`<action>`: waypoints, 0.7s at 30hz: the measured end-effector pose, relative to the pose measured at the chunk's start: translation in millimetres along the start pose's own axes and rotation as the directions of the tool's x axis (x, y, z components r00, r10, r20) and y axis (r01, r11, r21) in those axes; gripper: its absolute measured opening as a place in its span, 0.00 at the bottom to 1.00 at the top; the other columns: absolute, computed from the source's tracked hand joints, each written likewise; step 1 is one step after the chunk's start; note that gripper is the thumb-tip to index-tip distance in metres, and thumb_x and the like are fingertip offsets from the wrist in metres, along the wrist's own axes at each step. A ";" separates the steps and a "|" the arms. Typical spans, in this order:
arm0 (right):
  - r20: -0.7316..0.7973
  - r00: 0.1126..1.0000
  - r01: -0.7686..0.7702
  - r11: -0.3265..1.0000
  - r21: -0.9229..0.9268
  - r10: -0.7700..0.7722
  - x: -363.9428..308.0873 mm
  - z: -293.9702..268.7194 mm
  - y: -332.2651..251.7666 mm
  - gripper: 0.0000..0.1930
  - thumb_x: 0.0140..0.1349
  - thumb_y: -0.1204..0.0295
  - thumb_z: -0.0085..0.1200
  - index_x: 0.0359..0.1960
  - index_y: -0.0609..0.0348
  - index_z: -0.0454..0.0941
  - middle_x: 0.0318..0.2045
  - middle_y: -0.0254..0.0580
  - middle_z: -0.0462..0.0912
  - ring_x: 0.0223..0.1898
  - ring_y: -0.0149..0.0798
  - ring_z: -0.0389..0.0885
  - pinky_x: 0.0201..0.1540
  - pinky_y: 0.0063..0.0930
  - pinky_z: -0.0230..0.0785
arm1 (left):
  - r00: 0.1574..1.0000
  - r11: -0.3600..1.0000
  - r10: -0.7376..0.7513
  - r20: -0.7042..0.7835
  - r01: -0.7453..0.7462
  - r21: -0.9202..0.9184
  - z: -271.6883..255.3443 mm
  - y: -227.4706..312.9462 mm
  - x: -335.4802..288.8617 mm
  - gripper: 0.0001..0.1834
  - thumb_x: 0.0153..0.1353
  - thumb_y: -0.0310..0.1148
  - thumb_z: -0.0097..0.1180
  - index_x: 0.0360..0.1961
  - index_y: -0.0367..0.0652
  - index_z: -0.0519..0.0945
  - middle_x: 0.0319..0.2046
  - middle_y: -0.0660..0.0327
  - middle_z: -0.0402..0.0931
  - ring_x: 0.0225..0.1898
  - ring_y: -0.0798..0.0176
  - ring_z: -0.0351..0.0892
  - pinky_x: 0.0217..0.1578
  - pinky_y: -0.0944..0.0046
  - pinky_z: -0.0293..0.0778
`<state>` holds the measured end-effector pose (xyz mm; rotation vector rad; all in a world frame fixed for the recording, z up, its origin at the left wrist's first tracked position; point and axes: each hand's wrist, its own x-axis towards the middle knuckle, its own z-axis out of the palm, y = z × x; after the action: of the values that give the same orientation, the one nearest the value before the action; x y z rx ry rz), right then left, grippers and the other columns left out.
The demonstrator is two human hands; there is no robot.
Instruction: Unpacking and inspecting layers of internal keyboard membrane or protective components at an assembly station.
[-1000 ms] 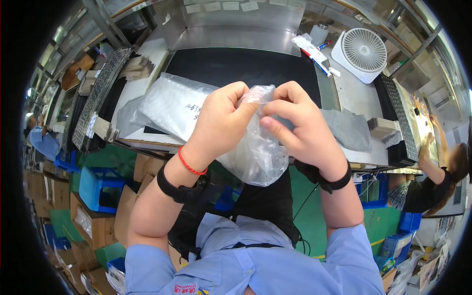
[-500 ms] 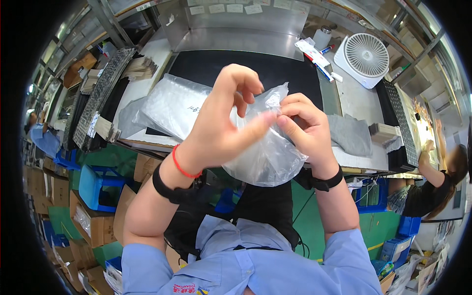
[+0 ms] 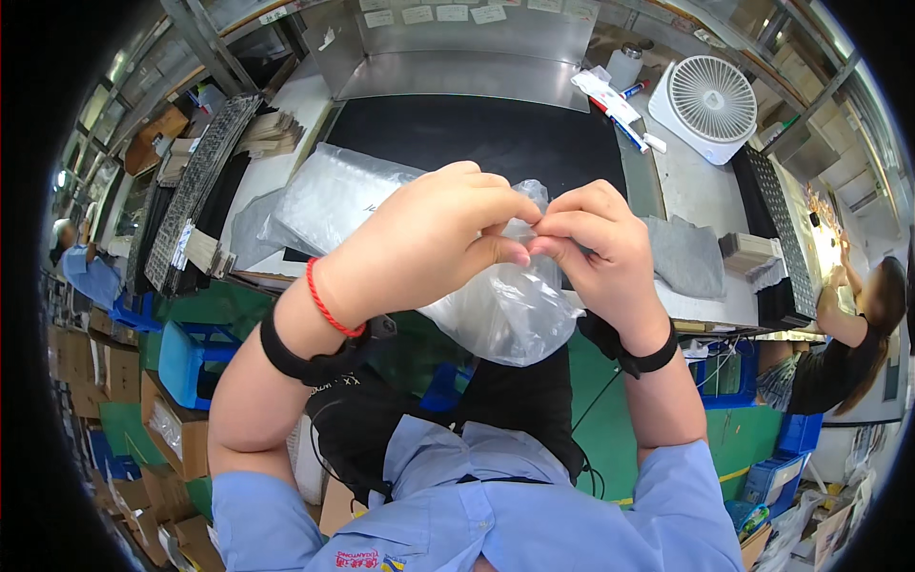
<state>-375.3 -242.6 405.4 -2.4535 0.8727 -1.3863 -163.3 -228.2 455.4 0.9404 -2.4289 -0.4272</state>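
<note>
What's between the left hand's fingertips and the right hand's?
A clear plastic bag. In the head view, its crumpled upper part shows between the fingertips of the left hand and right hand; the rest hangs below.

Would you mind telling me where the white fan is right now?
In the head view, the white fan stands on the bench at the upper right, to the right of the bottle and pens, beyond the person's right hand.

A hand could pass over the flat black mat before the upright silvery metal panel; nearer, the left hand, right hand and crinkled clear plastic bag blocked the way, and the square white fan stood rightward.
</note>
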 end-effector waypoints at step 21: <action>0.417 0.891 -0.446 0.524 0.726 0.180 4.9 -3.5 0.1 0.04 0.60 0.73 0.59 0.33 0.61 0.79 0.35 0.37 0.74 0.37 0.32 0.73 0.41 0.24 0.66 | 0.949 0.930 0.313 0.027 -0.312 0.195 -16.3 -11.4 13.4 0.07 0.52 0.28 0.63 0.27 0.45 0.75 0.32 0.63 0.69 0.36 0.56 0.68 0.37 0.61 0.68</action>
<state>-376.3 -245.1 410.8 -1.5962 0.4153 -0.9255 -156.8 -247.3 468.2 0.6087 -2.5919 -0.0694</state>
